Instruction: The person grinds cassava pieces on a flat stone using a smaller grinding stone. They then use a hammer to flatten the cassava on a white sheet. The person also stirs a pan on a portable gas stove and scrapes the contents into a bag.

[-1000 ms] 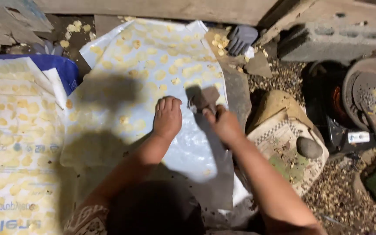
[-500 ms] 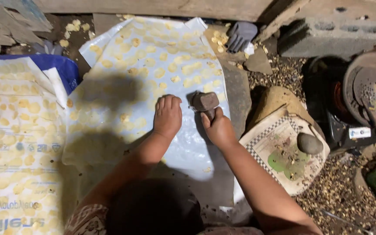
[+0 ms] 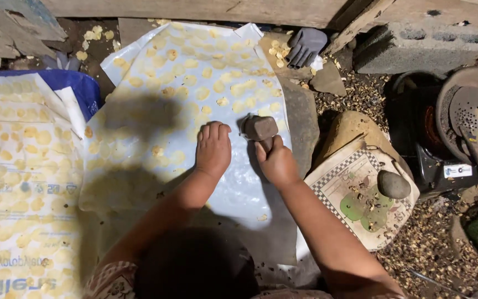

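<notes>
Pale plastic sheet (image 3: 156, 144) dotted with flattened yellow discs (image 3: 219, 86) covered the stone slab, and the left hand (image 3: 213, 148) lay palm-down on it, fingers together and flat, holding nothing. Just beside it, the right hand (image 3: 276, 162) was clamped around the handle of a small brown stone-headed hammer (image 3: 259, 128), whose head stood over the sheet near the left fingertips. To the right, a smooth grey pebble (image 3: 393, 184) rested on a checkered cloth (image 3: 355, 199). A dark grey glove (image 3: 304, 46) lay near the sheet's far edge.
</notes>
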